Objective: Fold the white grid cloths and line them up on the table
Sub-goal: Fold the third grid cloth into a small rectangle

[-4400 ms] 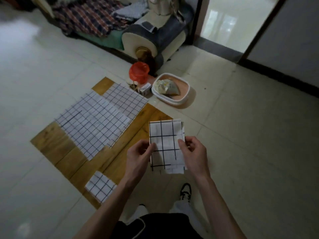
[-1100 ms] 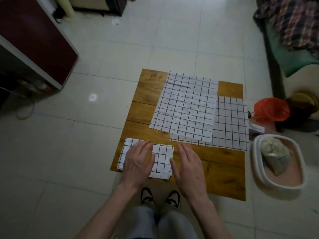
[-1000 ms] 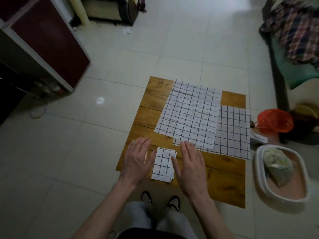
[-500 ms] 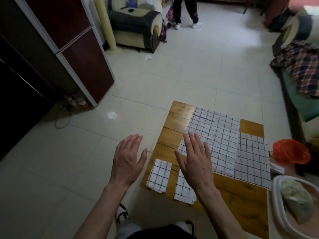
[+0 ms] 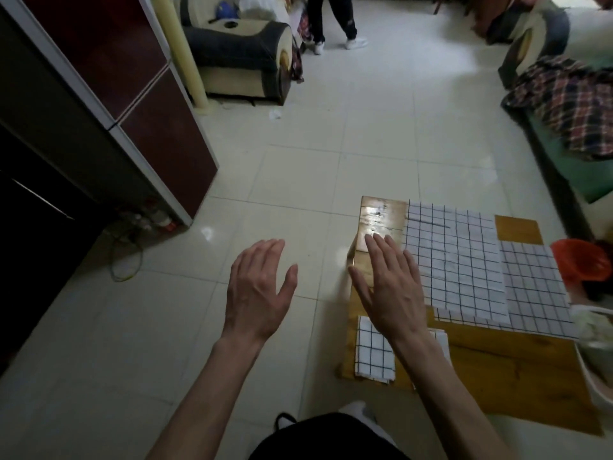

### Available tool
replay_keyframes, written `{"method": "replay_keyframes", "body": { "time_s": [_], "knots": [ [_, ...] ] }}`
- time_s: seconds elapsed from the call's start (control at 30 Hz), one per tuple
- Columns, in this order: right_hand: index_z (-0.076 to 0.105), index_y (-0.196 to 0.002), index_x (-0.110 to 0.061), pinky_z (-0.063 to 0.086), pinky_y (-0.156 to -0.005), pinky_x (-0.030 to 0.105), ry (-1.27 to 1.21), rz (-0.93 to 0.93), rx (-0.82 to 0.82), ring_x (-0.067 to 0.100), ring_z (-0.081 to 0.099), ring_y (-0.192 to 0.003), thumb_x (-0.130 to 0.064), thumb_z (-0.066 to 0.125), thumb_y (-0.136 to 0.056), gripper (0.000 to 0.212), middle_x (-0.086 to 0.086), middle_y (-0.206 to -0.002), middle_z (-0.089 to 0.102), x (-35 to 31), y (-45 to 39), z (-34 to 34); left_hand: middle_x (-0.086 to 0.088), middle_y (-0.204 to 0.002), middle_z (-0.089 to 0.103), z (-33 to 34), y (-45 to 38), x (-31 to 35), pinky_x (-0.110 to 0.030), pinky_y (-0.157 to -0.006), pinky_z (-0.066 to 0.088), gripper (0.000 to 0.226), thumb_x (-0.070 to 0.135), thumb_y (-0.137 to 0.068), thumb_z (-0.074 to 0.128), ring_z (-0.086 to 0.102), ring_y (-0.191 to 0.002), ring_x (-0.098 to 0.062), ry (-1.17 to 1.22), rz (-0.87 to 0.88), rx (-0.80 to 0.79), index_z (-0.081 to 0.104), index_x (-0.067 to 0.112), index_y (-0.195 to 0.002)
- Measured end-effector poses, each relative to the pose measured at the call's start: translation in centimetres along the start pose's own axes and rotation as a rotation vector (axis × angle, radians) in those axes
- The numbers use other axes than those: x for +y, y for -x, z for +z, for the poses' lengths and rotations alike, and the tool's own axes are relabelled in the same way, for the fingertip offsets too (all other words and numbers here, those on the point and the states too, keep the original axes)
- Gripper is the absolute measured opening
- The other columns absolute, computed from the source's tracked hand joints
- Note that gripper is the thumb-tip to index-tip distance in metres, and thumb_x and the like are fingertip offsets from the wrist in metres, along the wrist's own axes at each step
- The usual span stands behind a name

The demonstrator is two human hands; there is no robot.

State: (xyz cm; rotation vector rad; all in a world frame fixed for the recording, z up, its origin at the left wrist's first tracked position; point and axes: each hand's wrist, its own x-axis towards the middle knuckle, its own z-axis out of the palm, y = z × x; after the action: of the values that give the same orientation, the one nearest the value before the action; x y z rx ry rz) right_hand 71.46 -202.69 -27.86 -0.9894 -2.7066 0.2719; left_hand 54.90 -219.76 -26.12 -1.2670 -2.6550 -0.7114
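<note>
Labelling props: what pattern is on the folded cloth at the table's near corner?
White with a black grid on the folded cloth; head view.

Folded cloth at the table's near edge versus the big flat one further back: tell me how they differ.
The folded cloth is a small, narrow rectangle; the flat cloth is a far broader sheet. The folded cloth shows few, large squares; the flat cloth shows many smaller ones. The folded cloth lies on bare wooden table; the flat cloth overlaps another grid cloth. Both are white with black grid lines.

Low wooden table [image 5: 497, 366] bears folded [image 5: 373, 350] and seemingly unfolded grid cloths [image 5: 464, 260].
</note>
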Motion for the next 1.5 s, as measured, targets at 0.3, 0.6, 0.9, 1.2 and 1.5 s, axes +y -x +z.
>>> {"method": "replay_keyframes", "body": {
  "time_s": [0.3, 0.6, 0.9, 1.2, 1.5],
  "knots": [
    [0.037, -0.158, -0.018, 0.022, -0.128, 0.047, 0.068, 0.1, 0.036, 0.024, 0.032, -0.154, -0.059, 0.029, -0.106, 0.066, 0.008, -0.162, 0.042, -2.6, -4.2, 1.0, -0.009, -0.139, 0.061, 1.7, -5.7, -3.9, -0.043, -0.113, 0.041, 0.049, 0.042, -0.103, 0.048, 0.052, -0.134, -0.024, 0.049, 0.092, -0.039, 0.058, 0.011, -0.14],
    [0.045, -0.154, -0.014, 0.021, -0.127, 0.044, 0.094, 0.227, 0.106, 0.025, 0.038, -0.15, -0.055, 0.032, -0.106, 0.064, 0.01, -0.158, 0.047, -1.8, -13.4, 3.8, -0.009, -0.137, 0.062, 6.7, -19.0, -5.5, -0.045, -0.112, 0.042, 0.046, 0.04, -0.102, 0.052, 0.053, -0.132, -0.026, 0.058, 0.265, -0.098, 0.063, 0.01, -0.135],
    [0.047, -0.151, -0.015, 0.027, -0.125, 0.044, 0.124, 0.389, 0.146, 0.025, 0.042, -0.147, -0.052, 0.044, -0.105, 0.059, 0.009, -0.153, 0.051, 0.8, -23.5, 4.7, -0.006, -0.136, 0.063, 11.1, -32.5, -3.7, -0.043, -0.112, 0.041, 0.046, 0.041, -0.101, 0.052, 0.053, -0.132, -0.026, 0.116, 0.419, -0.163, 0.064, 0.012, -0.135],
    [0.051, -0.147, -0.012, 0.033, -0.123, 0.047, 0.175, 0.55, 0.19, 0.026, 0.044, -0.145, -0.049, 0.049, -0.103, 0.058, 0.009, -0.15, 0.054, 4.4, -31.7, 5.2, -0.006, -0.136, 0.063, 15.9, -43.9, -1.4, -0.042, -0.111, 0.042, 0.046, 0.041, -0.101, 0.052, 0.053, -0.132, -0.026, 0.186, 0.602, -0.208, 0.064, 0.012, -0.134],
    [0.054, -0.145, -0.01, 0.033, -0.122, 0.048, 0.166, 0.833, 0.267, 0.027, 0.045, -0.145, -0.052, 0.037, -0.107, 0.059, 0.011, -0.149, 0.056, 7.7, -43.4, 7.4, -0.006, -0.136, 0.064, 21.8, -60.1, 0.8, -0.041, -0.113, 0.04, 0.04, 0.036, -0.101, 0.058, 0.054, -0.133, -0.027, 0.267, 0.893, -0.276, 0.064, 0.011, -0.133]
  ]
}}
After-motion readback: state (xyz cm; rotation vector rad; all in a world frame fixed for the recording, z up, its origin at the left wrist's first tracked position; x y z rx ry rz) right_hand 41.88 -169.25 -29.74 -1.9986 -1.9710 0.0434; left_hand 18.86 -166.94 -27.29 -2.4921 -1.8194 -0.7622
